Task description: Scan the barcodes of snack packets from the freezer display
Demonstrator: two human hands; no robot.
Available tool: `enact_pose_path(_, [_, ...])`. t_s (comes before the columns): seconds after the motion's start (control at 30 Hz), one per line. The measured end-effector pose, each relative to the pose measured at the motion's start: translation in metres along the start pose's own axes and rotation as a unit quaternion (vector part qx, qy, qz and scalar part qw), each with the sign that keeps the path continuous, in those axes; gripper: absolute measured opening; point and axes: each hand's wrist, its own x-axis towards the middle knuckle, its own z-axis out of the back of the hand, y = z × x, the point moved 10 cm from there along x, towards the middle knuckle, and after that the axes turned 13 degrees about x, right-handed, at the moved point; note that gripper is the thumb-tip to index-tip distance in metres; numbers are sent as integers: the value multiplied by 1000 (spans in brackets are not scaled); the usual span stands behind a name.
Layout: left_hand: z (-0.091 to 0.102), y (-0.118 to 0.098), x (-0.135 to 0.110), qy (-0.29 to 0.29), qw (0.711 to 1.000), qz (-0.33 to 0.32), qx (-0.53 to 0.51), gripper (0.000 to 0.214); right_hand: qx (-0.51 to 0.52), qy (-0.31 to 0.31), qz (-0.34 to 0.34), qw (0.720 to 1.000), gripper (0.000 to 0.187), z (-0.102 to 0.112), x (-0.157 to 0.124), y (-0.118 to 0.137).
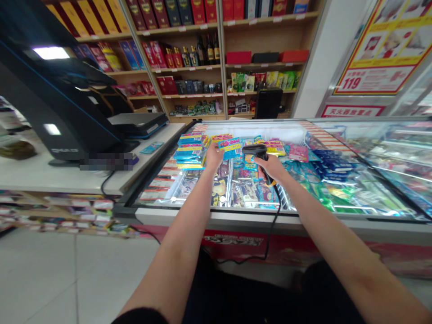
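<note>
My left hand (pixel 214 156) is closed on a blue, yellow and pink snack packet (pixel 231 148), held up over the glass-topped freezer. Wrapped round the grip of a black barcode scanner (pixel 255 150) is my right hand (pixel 272 168). The scanner's head points left towards the packet, with a small gap between them. From its handle a black cable (pixel 274 225) hangs over the freezer's front edge. To the left of my left hand lies a stack of similar blue and yellow packets (pixel 189 152). Below both hands, wire baskets hold ice-cream packs (pixel 248 191).
A white counter (pixel 145 164) at the left carries a black checkout machine (pixel 72 112) and a blue packet (pixel 152 147). The freezer's front rim (pixel 249 215) runs across before me. Shelves of boxes and bottles (pixel 211 47) stand behind it.
</note>
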Motion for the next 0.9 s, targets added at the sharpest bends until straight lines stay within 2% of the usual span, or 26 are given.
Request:
enact_pose_path(0.3, [0, 2, 2, -14, 1000, -17, -2, 22, -15, 18, 4, 1000, 37, -2, 1, -2])
enact_pose_path(0.63, [1, 0, -1, -4, 1000, -3, -17, 32, -18, 16, -7, 1000, 37, -1, -2, 0])
enact_pose_path(0.9, [1, 6, 1, -9, 1000, 7, -21, 29, 15, 17, -1, 1000, 36, 1, -1, -3])
